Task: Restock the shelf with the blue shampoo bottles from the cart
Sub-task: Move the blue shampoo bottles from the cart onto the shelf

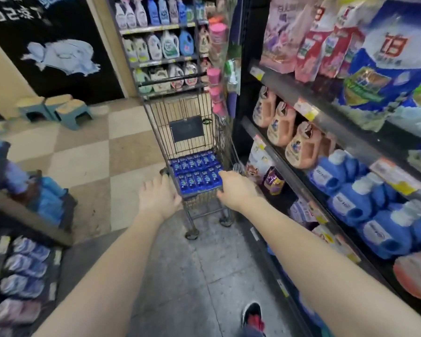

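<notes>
A wire shopping cart (195, 132) stands in the aisle ahead of me. Several blue shampoo bottles (196, 172) lie packed in rows in its basket. My left hand (159, 195) grips the cart's near rim on the left, fingers curled over the bar. My right hand (236, 188) grips the near rim on the right, its fingers hidden behind the bottles' edge. The shelf (301, 98) runs along my right side.
The right shelf holds pink jugs (281, 125), blue bottles (350, 198) and refill bags. Detergent shelves (161, 45) stand behind the cart. Low stools (71, 113) sit on the checkered floor at left. A display (29, 190) juts out at near left. My shoe (253, 314) is below.
</notes>
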A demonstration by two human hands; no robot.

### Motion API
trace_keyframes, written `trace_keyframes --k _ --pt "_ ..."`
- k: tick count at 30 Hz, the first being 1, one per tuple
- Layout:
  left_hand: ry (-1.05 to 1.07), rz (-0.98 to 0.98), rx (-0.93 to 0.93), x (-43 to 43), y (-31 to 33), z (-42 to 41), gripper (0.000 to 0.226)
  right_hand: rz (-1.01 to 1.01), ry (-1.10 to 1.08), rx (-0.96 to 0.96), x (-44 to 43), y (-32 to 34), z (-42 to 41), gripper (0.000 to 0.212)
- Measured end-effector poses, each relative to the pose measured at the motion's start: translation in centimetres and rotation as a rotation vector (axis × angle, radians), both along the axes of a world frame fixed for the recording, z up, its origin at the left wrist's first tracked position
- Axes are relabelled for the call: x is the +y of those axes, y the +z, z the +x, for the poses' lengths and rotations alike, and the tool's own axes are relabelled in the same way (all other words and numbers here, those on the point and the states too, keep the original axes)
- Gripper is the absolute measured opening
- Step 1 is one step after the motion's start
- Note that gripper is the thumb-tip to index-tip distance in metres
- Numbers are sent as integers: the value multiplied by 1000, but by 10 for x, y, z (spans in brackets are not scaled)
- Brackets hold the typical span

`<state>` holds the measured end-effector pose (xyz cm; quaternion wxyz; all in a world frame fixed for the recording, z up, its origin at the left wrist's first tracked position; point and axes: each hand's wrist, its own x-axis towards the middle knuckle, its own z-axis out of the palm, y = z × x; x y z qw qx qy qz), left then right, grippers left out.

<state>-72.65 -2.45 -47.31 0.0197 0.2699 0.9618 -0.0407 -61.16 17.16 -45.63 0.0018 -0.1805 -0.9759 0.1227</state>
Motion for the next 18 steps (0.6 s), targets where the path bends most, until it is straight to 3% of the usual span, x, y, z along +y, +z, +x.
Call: trace_keyframes --k 6,14,18 --pt "80 -33 -81 74 -28 -77 65 17 99 -54 82 -29 -108 33" --pt "121 18 -208 155 -42 -179 71 -138 41 -148 167 -67 -242 54" --pt "121 5 -252 177 -60 -234 68 -111 60 -219 188 -93 -304 35"
